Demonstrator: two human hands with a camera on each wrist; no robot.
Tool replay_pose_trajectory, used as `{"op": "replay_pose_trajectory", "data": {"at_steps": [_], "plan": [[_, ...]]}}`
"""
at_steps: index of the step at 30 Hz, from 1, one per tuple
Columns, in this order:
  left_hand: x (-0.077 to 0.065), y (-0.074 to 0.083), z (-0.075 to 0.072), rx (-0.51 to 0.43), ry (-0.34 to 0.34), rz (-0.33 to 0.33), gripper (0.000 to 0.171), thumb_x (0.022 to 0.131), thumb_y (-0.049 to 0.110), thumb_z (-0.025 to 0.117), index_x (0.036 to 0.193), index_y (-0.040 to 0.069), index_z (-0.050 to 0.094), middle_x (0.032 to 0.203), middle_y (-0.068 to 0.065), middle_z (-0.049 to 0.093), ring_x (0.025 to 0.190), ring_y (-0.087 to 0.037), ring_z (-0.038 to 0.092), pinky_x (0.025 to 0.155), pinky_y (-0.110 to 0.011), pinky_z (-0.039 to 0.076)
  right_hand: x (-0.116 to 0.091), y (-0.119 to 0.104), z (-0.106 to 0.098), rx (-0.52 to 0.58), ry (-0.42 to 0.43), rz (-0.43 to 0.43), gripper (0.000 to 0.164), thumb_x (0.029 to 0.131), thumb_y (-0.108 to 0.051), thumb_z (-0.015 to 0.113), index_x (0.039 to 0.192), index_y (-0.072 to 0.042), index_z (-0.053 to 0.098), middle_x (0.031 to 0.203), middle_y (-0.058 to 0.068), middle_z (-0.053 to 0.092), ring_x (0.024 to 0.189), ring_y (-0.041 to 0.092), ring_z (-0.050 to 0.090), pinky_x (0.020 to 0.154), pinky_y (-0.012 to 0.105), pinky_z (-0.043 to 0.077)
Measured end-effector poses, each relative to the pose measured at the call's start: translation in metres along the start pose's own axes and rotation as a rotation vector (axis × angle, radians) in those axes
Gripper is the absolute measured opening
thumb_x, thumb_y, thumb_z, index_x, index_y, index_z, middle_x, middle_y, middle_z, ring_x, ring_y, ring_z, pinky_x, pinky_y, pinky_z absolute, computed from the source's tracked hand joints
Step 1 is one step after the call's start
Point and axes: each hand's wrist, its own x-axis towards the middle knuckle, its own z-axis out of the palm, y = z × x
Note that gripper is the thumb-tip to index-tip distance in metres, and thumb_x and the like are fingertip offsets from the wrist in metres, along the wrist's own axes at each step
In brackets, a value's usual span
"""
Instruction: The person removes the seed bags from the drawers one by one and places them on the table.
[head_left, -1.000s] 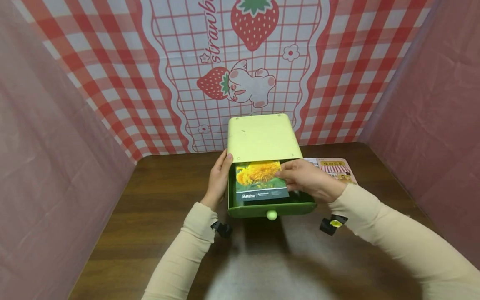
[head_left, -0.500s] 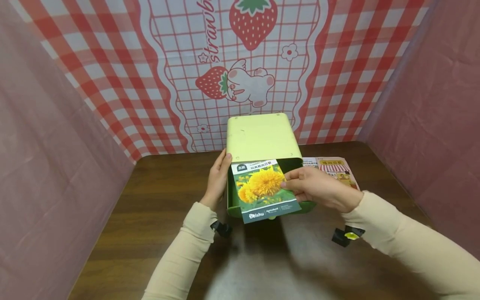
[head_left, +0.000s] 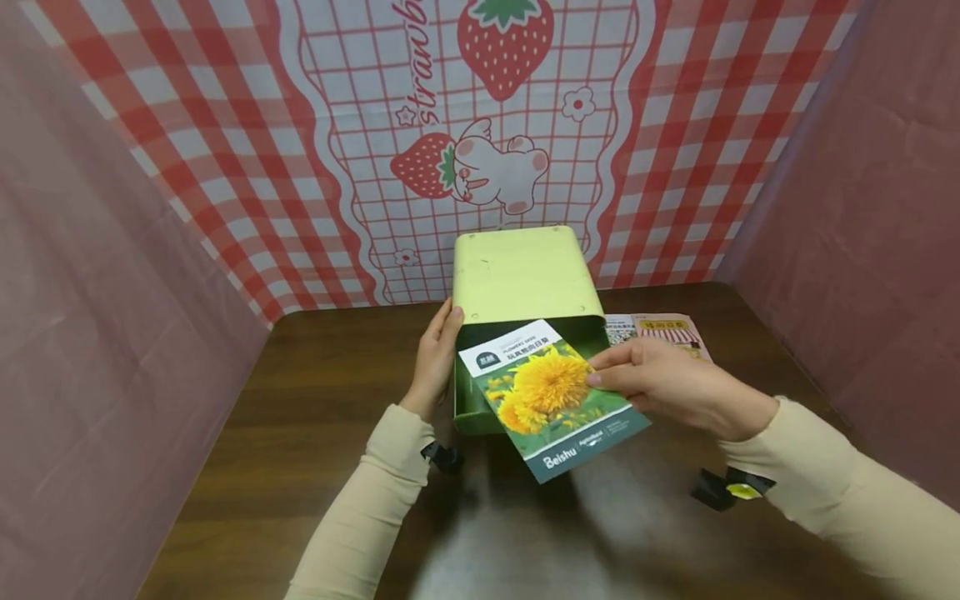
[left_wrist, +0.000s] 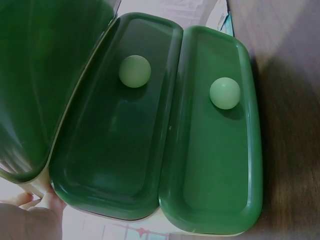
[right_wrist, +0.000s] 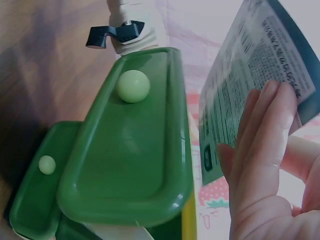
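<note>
My right hand (head_left: 667, 379) pinches a flower seed packet (head_left: 551, 400) by its right edge, thumb on the front with its yellow blooms. The packet is held tilted above the pulled-out green drawer (head_left: 472, 423) of a pale green drawer cabinet (head_left: 525, 275). Its text-covered back (right_wrist: 235, 95) faces the right wrist camera. My left hand (head_left: 433, 358) rests along the cabinet's left side, fingers fairly straight and thumb at the front edge. Below the pulled-out drawer, the left wrist view shows two more green drawer fronts (left_wrist: 215, 155) with round knobs.
Beside the cabinet on the right lies a printed paper (head_left: 667, 332) with a striped awning picture, partly behind my right hand. The brown wooden table (head_left: 300, 433) meets a red checked strawberry cloth (head_left: 510, 50) at the back. Pink cloth (head_left: 847, 183) hangs at both sides.
The right hand has drawn the seed packet up out of the drawer, toward me and to the right, turning it at an angle. The left hand has stayed at the cabinet's side.
</note>
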Motion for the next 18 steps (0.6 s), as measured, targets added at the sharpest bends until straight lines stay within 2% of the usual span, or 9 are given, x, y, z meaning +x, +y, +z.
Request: {"op": "replay_pose_trajectory", "data": {"at_steps": [1,3,5,7,10,12,14,18], "plan": [[0.0,0.0,0.0,-0.001,-0.001,-0.002,0.062,0.098,0.051,0.05,0.152,0.024,0.036,0.156,-0.004,0.039,0.135,-0.022,0.043,0.114,-0.042,0.038,-0.002,0.0,-0.002,0.016,-0.004,-0.007,0.045,0.094,-0.027,0.066,0.124,0.006,0.06,0.075,0.001,0.067,0.047,0.01,0.032,0.044,0.021,0.032],[0.0,0.0,0.0,0.001,-0.001,-0.006,0.062,0.098,0.052,0.05,0.153,0.024,0.036,0.156,-0.005,0.038,0.135,-0.022,0.043,0.113,-0.042,0.039,-0.007,-0.001,-0.005,0.021,0.012,-0.026,0.044,0.095,-0.026,0.065,0.124,0.006,0.06,0.074,-0.001,0.066,0.047,0.008,0.031,0.043,0.02,0.032],[0.0,0.001,-0.001,0.006,0.0,-0.01,0.063,0.098,0.052,0.05,0.153,0.024,0.036,0.157,-0.004,0.037,0.137,-0.022,0.042,0.114,-0.042,0.038,-0.011,-0.002,-0.01,0.041,0.025,-0.043,0.041,0.095,-0.025,0.064,0.123,0.006,0.06,0.08,-0.001,0.07,0.049,0.007,0.039,0.044,0.018,0.034],[-0.001,0.0,-0.001,0.016,-0.002,-0.009,0.063,0.098,0.052,0.049,0.153,0.024,0.035,0.158,-0.004,0.036,0.139,-0.023,0.04,0.115,-0.043,0.037,-0.013,-0.002,-0.015,0.075,0.036,-0.052,0.038,0.096,-0.024,0.063,0.12,0.004,0.06,0.085,0.001,0.072,0.057,0.008,0.055,0.051,0.019,0.049],[-0.001,0.0,-0.002,0.032,-0.003,-0.007,0.063,0.098,0.053,0.049,0.153,0.024,0.035,0.159,-0.003,0.034,0.142,-0.022,0.036,0.116,-0.044,0.035,-0.016,-0.002,-0.024,0.109,0.093,-0.05,0.033,0.097,-0.027,0.062,0.116,0.0,0.059,0.093,0.004,0.074,0.069,0.012,0.066,0.061,0.025,0.058],[-0.001,0.001,-0.002,0.035,-0.007,-0.006,0.064,0.098,0.054,0.049,0.153,0.024,0.035,0.159,-0.002,0.033,0.143,-0.023,0.035,0.117,-0.045,0.034,-0.018,-0.002,-0.031,0.099,0.152,-0.047,0.032,0.098,-0.03,0.061,0.115,-0.003,0.058,0.091,0.001,0.073,0.07,0.012,0.067,0.062,0.026,0.059],[-0.001,0.001,-0.002,0.047,-0.006,-0.008,0.063,0.098,0.054,0.049,0.153,0.025,0.035,0.159,-0.001,0.032,0.144,-0.022,0.034,0.118,-0.045,0.032,-0.019,-0.002,-0.039,0.081,0.219,-0.044,0.031,0.098,-0.033,0.06,0.114,-0.007,0.06,0.087,-0.003,0.072,0.066,0.009,0.063,0.056,0.023,0.055],[0.0,0.0,-0.004,0.075,-0.005,-0.011,0.062,0.099,0.053,0.047,0.153,0.026,0.034,0.16,-0.001,0.031,0.147,-0.024,0.029,0.121,-0.046,0.027,-0.023,-0.001,-0.06,0.135,0.305,-0.038,0.021,0.097,-0.037,0.06,0.106,-0.019,0.067,0.085,-0.007,0.072,0.069,0.008,0.065,0.061,0.023,0.058]]}}
